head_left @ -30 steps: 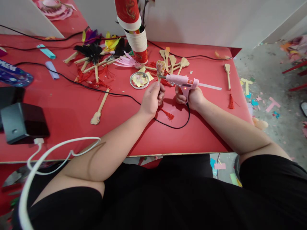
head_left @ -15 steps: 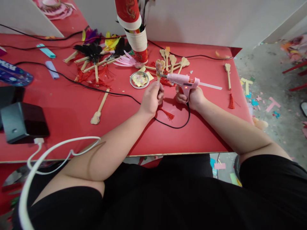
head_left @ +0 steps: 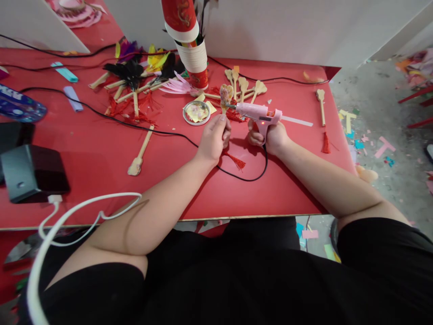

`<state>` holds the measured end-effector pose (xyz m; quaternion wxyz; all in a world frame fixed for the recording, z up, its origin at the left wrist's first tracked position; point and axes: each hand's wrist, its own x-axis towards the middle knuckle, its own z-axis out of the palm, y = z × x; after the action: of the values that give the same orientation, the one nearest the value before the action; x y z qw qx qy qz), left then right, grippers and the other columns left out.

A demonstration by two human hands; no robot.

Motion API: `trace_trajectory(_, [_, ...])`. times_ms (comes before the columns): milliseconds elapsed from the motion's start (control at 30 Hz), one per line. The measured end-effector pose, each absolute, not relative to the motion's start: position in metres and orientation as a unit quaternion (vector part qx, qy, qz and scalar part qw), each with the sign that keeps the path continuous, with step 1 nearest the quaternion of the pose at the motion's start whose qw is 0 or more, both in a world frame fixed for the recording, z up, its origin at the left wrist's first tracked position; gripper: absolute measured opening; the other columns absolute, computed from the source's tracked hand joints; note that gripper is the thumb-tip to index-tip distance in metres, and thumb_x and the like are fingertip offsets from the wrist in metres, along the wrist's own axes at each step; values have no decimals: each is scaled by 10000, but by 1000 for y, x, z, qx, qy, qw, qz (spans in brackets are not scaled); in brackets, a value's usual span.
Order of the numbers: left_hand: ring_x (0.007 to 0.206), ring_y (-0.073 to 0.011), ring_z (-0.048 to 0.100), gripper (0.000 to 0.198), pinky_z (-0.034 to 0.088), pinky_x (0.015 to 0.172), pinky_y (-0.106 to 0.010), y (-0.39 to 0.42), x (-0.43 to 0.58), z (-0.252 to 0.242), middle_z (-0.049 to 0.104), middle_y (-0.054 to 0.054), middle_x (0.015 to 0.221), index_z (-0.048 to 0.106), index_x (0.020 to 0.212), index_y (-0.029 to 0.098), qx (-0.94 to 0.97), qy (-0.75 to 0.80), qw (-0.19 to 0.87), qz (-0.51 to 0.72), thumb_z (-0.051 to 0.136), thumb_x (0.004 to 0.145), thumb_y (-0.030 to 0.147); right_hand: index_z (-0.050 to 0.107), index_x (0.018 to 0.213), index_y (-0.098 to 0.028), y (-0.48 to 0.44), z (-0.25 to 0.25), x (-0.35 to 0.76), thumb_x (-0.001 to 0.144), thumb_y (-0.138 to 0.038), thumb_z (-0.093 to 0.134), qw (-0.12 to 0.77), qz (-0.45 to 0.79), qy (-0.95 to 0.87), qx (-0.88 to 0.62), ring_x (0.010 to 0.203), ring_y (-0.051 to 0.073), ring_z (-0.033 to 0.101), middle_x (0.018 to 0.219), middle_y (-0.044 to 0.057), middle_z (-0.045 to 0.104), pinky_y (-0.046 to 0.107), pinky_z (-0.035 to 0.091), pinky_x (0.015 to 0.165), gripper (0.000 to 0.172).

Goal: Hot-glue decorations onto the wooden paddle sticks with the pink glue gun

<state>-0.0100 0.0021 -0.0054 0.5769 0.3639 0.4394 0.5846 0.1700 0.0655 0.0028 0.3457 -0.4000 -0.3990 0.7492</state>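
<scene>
My left hand (head_left: 214, 137) is closed round the handle of a wooden stick (head_left: 226, 95), its rounded, speckled head upright above my fingers. A red tassel (head_left: 236, 160) hangs out below that hand. My right hand (head_left: 267, 135) grips a pink glue gun (head_left: 254, 110), with a small orange light lit on its side. The gun's nozzle points left and is at the stick's head; whether they touch is unclear. A pale glue stick (head_left: 298, 121) sticks out of the gun's back. Left of the stick's head, a round dish (head_left: 196, 113) holds yellowish flakes.
Feathered sticks (head_left: 130, 79) with tassels lie at the back left, plain wooden sticks (head_left: 260, 87) behind the gun. Stacked red-and-white cups (head_left: 193, 54) stand at the back. Black cable (head_left: 162, 132) crosses the red table (head_left: 162, 189). A dark box (head_left: 34, 174) sits at left.
</scene>
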Motion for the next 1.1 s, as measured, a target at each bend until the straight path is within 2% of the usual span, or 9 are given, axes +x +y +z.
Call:
trace_trajectory(333, [454, -80, 253, 440, 185, 451, -224, 3, -10, -8, 377, 76, 608, 546, 845, 235, 373, 438, 569, 587, 679, 1122, 551, 593, 954, -264, 64, 4, 169, 1066, -702, 557, 348, 750, -401, -395, 399, 150, 277, 538, -74, 366, 325, 261, 411, 453])
trace_trajectory(667, [456, -83, 256, 444, 188, 452, -231, 2, -9, -9, 371, 78, 578, 560, 843, 235, 388, 449, 553, 586, 679, 1117, 563, 661, 1001, -244, 66, -3, 170, 1031, -533, 622, 365, 740, -415, -382, 403, 141, 302, 562, -56, 443, 302, 260, 419, 293])
trace_trajectory(767, [459, -87, 265, 448, 198, 456, -232, 1, -8, -7, 383, 74, 577, 562, 834, 235, 383, 458, 551, 583, 680, 1124, 556, 663, 1007, -239, 66, -6, 171, 1053, -550, 605, 361, 743, -412, -385, 401, 136, 310, 555, -60, 429, 297, 270, 419, 320])
trace_trajectory(933, [460, -87, 275, 445, 210, 463, -231, 2, -8, -8, 381, 70, 584, 572, 828, 231, 383, 455, 547, 589, 682, 1136, 533, 662, 1021, -236, 67, -8, 172, 1068, -677, 594, 363, 753, -411, -363, 405, 135, 306, 560, -55, 451, 303, 270, 408, 449])
trace_trajectory(1100, [462, -81, 258, 469, 210, 470, -219, 3, -8, -13, 370, 75, 562, 580, 819, 225, 396, 441, 541, 597, 708, 1117, 564, 609, 959, -248, 68, -9, 172, 1076, -738, 579, 352, 743, -416, -388, 404, 137, 305, 554, -56, 434, 312, 283, 402, 504])
